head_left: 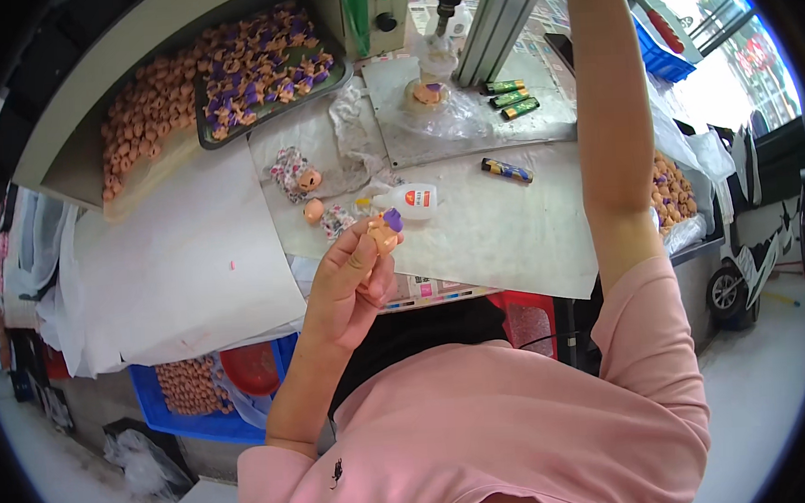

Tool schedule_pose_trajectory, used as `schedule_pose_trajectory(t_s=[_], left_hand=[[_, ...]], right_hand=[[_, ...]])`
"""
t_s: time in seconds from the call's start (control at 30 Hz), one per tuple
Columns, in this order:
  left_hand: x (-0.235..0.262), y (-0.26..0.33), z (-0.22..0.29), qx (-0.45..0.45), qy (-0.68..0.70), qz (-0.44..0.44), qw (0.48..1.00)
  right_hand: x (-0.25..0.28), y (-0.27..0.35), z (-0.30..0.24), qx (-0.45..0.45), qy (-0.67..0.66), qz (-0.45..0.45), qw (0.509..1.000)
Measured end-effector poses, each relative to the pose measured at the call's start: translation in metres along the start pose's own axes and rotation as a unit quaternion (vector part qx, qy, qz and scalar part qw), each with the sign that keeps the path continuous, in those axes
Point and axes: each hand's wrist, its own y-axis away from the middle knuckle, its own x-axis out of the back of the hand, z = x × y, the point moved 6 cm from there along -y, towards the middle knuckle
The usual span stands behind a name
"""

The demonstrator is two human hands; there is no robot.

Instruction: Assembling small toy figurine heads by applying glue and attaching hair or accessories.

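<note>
Left hand [342, 280]: grip closed on a small peach-and-purple plastic figure [383, 238], thumb on the near side, fingers wrapped behind. Part of the piece sits inside the grip, so its lower end can't be read. Right hand is out of view past the top edge; only the right forearm [613, 140] shows, so can't tell if that grip is loaded or free.

Step in hand, my read: left holds the piece up while right reaches away. From here, the next move calls for keeping the left pinch steady on a small part, without squeezing it round.

Landmark: white plastic squeeze bottle with yellow nozzle [413, 202], lying on its side, nozzle to the left. Figure is just to the near-left of the bottle in view, up off the paper-covered bench [547, 230]; height over it can't be judged. Long axis slants from the grip up and right; purple end leads, pointing away from the wearer, toward the bottle's body.

Left of bottle: bare peach ball-shaped head [313, 211], near it a second peach head with dark markings [309, 179] against floral cloth [287, 169]. Right of bottle: blue-and-gold cylinder [507, 170]. Beyond bottle: clear plastic-wrapped fixture [438, 67] with a peach-and-purple piece [428, 93] at its base. Far left beyond bottle: dark shallow tray [343, 75] full of similar peach-and-purple parts [261, 63].
</note>
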Motion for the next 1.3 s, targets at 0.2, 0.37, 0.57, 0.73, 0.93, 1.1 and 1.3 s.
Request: schedule_pose_trajectory(t_s=[0.2,0.37,0.57,0.73,0.93,1.1,1.3], left_hand=[[0.005,0.007,0.015,-0.022,0.010,0.019,1.000],[0.022,0.009,0.032,-0.031,-0.018,0.041,0.999],[-0.011,-0.017,0.025,-0.020,-0.047,0.023,0.998],[-0.023,-0.028,0.025,-0.013,-0.063,0.019,0.998],[-0.026,-0.046,0.027,-0.023,-0.107,0.003,0.994],[-0.027,-0.075,0.045,-0.027,-0.178,0.020,0.983],[-0.035,-0.139,0.054,-0.029,-0.312,0.023,0.949]], right_hand=[[0.020,0.060,0.026,-0.097,-0.029,0.110,0.989],[-0.005,0.194,0.071,-0.359,0.138,-0.142,0.912],[-0.040,0.249,0.093,-0.305,0.092,-0.133,0.938],[-0.012,0.258,0.092,-0.432,-0.020,-0.083,0.898],[0.069,0.249,0.052,-0.355,0.068,-0.087,0.928],[0.188,0.254,0.041,-0.338,0.337,-0.035,0.878],[0.325,0.316,0.104,-0.510,0.493,-0.205,0.675]])
